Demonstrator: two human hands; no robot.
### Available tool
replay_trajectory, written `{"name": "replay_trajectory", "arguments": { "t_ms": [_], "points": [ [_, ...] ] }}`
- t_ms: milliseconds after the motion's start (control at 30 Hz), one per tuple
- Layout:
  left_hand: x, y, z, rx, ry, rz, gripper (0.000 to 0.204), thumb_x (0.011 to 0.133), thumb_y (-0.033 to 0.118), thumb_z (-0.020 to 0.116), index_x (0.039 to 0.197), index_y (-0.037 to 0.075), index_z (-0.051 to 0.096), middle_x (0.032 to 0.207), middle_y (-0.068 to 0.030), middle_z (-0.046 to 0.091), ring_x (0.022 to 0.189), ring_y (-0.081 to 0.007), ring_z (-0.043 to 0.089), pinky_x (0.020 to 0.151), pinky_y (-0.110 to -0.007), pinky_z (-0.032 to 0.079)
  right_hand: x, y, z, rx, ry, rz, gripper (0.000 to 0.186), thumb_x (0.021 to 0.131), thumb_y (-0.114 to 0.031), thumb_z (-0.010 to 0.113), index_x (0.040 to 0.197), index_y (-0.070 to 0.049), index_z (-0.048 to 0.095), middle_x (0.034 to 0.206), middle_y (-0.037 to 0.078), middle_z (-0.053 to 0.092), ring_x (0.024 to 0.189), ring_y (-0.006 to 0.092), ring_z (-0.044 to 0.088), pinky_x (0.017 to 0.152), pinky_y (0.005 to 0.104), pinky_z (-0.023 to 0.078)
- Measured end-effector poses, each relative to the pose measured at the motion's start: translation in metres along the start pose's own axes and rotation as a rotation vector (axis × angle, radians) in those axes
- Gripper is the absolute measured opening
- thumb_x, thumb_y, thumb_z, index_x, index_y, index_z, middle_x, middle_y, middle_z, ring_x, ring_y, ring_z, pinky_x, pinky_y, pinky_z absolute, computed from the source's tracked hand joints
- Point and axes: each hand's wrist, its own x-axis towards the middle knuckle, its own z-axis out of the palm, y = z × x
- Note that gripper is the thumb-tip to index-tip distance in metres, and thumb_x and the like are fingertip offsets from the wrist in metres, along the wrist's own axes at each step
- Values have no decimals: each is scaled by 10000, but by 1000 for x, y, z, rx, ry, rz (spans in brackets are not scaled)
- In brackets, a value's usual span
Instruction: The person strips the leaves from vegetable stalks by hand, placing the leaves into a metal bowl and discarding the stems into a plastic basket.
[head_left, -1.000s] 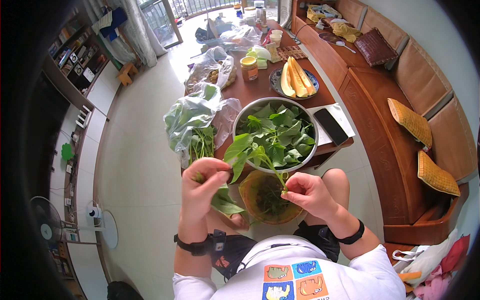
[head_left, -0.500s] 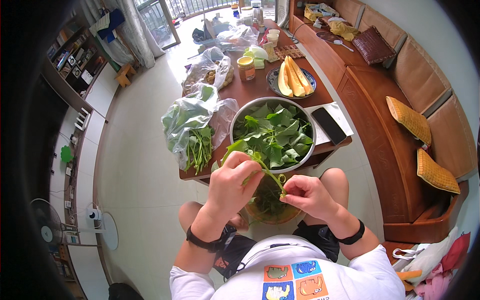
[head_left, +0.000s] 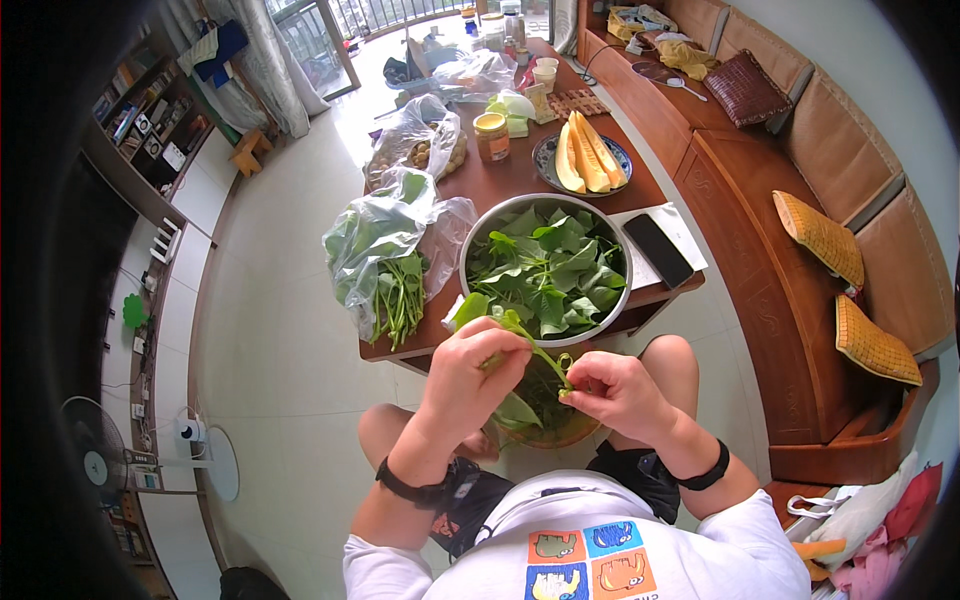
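Observation:
My left hand [head_left: 480, 365] grips the upper part of a leafy green stem [head_left: 547, 358], just beyond which its light green leaves show. My right hand [head_left: 612, 390] pinches the lower end of the same stem, where a small curl of peel stands out. Both hands are over an orange-rimmed bin [head_left: 560, 435] with green scraps in it, between my knees. Beyond them a steel bowl [head_left: 590, 325] full of dark green leaves sits on the table's near end. Left of it lies a bundle of stems [head_left: 398, 300] in a clear plastic bag [head_left: 375, 230].
The wooden table [head_left: 650, 175] also bears a phone [head_left: 655, 250] on paper, a melon plate [head_left: 550, 180], a jar [head_left: 492, 137], bags and cups. A wooden sofa [head_left: 735, 290] with cushions runs along the right; a standing fan [head_left: 95, 462] is at left.
My left hand has moved rightward onto the stem's upper part, bringing it closer to my right hand. The leaves have swung lower behind it. My right hand stays nearly in place.

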Motion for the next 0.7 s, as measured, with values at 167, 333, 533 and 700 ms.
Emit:
{"name": "replay_trajectory", "arguments": {
  "t_ms": [167,333,533,700],
  "points": [
    [-12,-4,21,-260,106,-303,68,844,61,696,886,8,693,777,-35,625,678,-114,562,616,-238,437,2,-6,3,-155,12,-73,162,788,-84,730,872,-10,613,745,117,582,624,242,584,581,336,486],
    [-15,-11,36,-652,169,-421,64,914,66,660,912,9,689,753,52,599,602,-7,454,537,-169,336,3,-8,6,-211,35,-115,159,780,-84,728,854,-14,605,740,130,589,639,286,596,585,362,491],
    [-12,5,35,-925,259,-673,86,925,98,651,979,32,663,762,49,596,581,2,430,509,-174,316,6,-10,6,-230,56,-136,147,777,-81,722,838,-16,605,733,133,592,648,295,605,586,369,494],
    [-12,-3,24,-1043,376,-652,92,954,138,605,972,53,635,727,52,576,499,-5,360,439,-188,232,5,-8,5,-277,64,-157,134,788,-97,709,825,-23,603,743,127,600,671,305,611,603,379,502]
  ]
}}
